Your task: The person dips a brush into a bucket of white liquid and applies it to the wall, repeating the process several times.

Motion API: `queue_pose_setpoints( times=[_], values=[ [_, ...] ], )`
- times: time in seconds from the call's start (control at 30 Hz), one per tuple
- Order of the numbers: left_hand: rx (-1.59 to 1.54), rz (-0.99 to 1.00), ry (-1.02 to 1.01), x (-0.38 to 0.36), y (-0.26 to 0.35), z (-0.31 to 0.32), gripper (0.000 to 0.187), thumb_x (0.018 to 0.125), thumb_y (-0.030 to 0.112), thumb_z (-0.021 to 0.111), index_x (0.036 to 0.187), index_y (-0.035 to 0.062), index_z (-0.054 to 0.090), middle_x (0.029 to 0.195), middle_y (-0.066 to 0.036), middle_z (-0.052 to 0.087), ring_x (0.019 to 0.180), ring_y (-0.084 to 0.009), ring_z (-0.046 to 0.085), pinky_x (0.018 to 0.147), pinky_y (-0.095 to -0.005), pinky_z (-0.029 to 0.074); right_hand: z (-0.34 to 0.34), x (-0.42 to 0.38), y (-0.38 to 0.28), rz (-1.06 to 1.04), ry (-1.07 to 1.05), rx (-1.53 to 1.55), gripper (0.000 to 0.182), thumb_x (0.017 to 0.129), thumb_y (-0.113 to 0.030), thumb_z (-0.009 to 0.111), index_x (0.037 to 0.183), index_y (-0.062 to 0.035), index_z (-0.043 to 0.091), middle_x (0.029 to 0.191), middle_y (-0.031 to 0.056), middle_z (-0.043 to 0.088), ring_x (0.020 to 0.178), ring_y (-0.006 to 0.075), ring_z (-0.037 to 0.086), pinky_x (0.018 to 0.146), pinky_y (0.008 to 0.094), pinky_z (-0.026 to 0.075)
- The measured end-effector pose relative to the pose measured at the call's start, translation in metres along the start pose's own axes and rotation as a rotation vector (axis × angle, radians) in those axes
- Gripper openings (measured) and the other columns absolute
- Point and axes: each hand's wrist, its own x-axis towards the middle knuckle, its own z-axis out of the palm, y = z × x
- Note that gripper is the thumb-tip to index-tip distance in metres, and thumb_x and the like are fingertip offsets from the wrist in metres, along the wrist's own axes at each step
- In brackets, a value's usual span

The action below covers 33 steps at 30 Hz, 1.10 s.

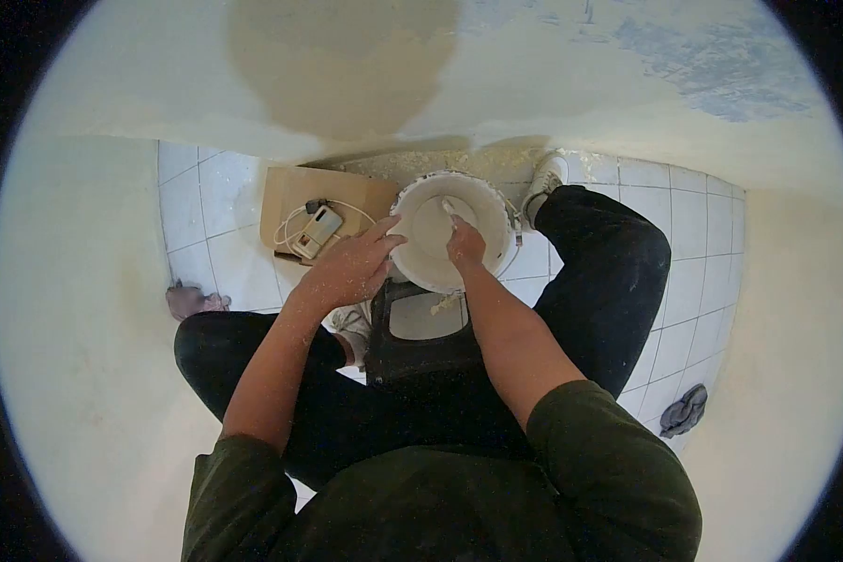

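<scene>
A white bucket [409,258] stands on the floor between my feet, its rim crusted with dried residue and a pale white material in the bottom. My right hand [465,245] reaches inside it, fingers closed; a whitish tip [450,207] juts out ahead of them, and I cannot tell whether this is a tool or a coated finger. At the bucket's left rim, my left hand [354,264] is open with its fingers stretched out, spotted with white specks. It holds nothing.
A cardboard box [276,197] left of the bucket carries a pale device with a cable [318,231]. A dark stool [421,356] is below the bucket. Cloths lie at the left [195,300] and right [686,410]. A wall [534,84] rises ahead.
</scene>
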Motion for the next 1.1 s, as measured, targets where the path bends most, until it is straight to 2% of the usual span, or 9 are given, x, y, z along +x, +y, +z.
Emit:
queue_pose_setpoints(
  times=[0.1,0.2,0.4,0.57,0.7,0.77,0.83,1.0,1.1],
  values=[
    [-0.003,0.004,0.001,0.003,0.0,0.0,0.04,0.088,0.007,0.057,0.128,0.005,0.053,0.149,-0.016,0.039,0.109,-0.0374,0.06,0.091,-0.0488,0.049,0.009,0.006,0.017,-0.045,-0.038,-0.061,0.029,0.087,-0.014,0.056,0.114,-0.0169,0.067,0.1,0.0143,0.069,0.094,0.0361,0.066,0.079,0.0466,0.053],
    [0.0,-0.027,-0.043,0.005,0.0,0.001,0.04,0.089,0.007,0.057,0.128,0.005,0.053,0.149,-0.016,0.038,0.11,-0.0372,0.06,0.091,-0.0488,0.049,0.016,0.011,0.026,0.05,-0.297,-0.23,0.032,0.085,-0.014,0.058,0.115,-0.0176,0.067,0.103,0.0128,0.07,0.099,0.0339,0.066,0.083,0.0445,0.054],
    [0.003,-0.016,-0.025,0.003,-0.007,0.007,0.039,0.089,0.01,0.058,0.127,0.0051,0.054,0.149,-0.016,0.039,0.11,-0.037,0.06,0.091,-0.0494,0.048,0.027,-0.001,0.015,-0.051,-0.522,-0.359,0.026,0.087,-0.017,0.058,0.108,-0.0059,0.069,0.112,0.0139,0.069,0.106,0.0315,0.066,0.088,0.0451,0.054],
    [0.021,-0.074,-0.061,0.002,-0.004,0.001,0.041,0.088,0.012,0.058,0.128,0.005,0.053,0.149,-0.016,0.039,0.113,-0.0372,0.058,0.094,-0.05,0.047,0.031,0.0,0.011,0.062,-0.675,-0.21,0.026,0.087,-0.019,0.061,0.107,-0.0049,0.07,0.109,0.0145,0.07,0.105,0.0287,0.067,0.091,0.0409,0.054],
    [0.045,-0.041,-0.036,-0.002,-0.001,-0.002,0.041,0.088,0.012,0.057,0.128,0.0043,0.053,0.151,-0.017,0.037,0.118,-0.0373,0.055,0.096,-0.0492,0.046,0.016,0.009,0.01,0.269,-0.702,0.098,0.033,0.083,-0.009,0.061,0.115,-0.0115,0.067,0.103,0.0098,0.071,0.079,0.0195,0.072,0.059,0.0361,0.058],
    [0.073,-0.005,-0.014,-0.004,0.0,-0.004,0.041,0.089,0.012,0.056,0.129,0.004,0.052,0.151,-0.018,0.036,0.122,-0.0375,0.053,0.098,-0.0487,0.046,0.074,0.024,0.063,0.22,-0.645,0.207,0.03,0.083,-0.009,0.062,0.113,-0.0093,0.068,0.099,0.0086,0.071,0.077,0.0199,0.071,0.056,0.0346,0.057],
    [0.06,-0.037,-0.047,-0.007,0.011,-0.012,0.04,0.091,0.013,0.055,0.13,0.0035,0.052,0.151,-0.02,0.036,0.124,-0.0378,0.051,0.099,-0.0484,0.045,0.073,0.032,0.064,0.099,-0.739,0.195,0.028,0.084,-0.008,0.06,0.111,-0.0051,0.066,0.095,0.0097,0.07,0.075,0.0211,0.071,0.053,0.0339,0.055],
    [0.074,-0.08,-0.035,-0.021,0.041,-0.031,0.041,0.093,0.014,0.055,0.132,0.0039,0.05,0.15,-0.022,0.036,0.127,-0.0386,0.049,0.103,-0.0475,0.044,-0.021,0.009,-0.015,0.384,-0.881,0.143,0.03,0.087,-0.01,0.051,0.107,0.0097,0.062,0.088,0.0203,0.071,0.067,0.0273,0.071,0.06,0.0342,0.057],
    [0.042,-0.126,0.032,-0.041,0.082,-0.058,0.043,0.092,0.015,0.056,0.133,0.0046,0.049,0.15,-0.022,0.036,0.127,-0.0394,0.049,0.103,-0.0473,0.043,-0.051,-0.009,-0.033,0.28,-0.789,-0.019,0.044,0.087,-0.012,0.049,0.121,0.0164,0.048,0.103,0.0283,0.067,0.087,0.0327,0.071,0.075,0.0366,0.058]
  ],
)
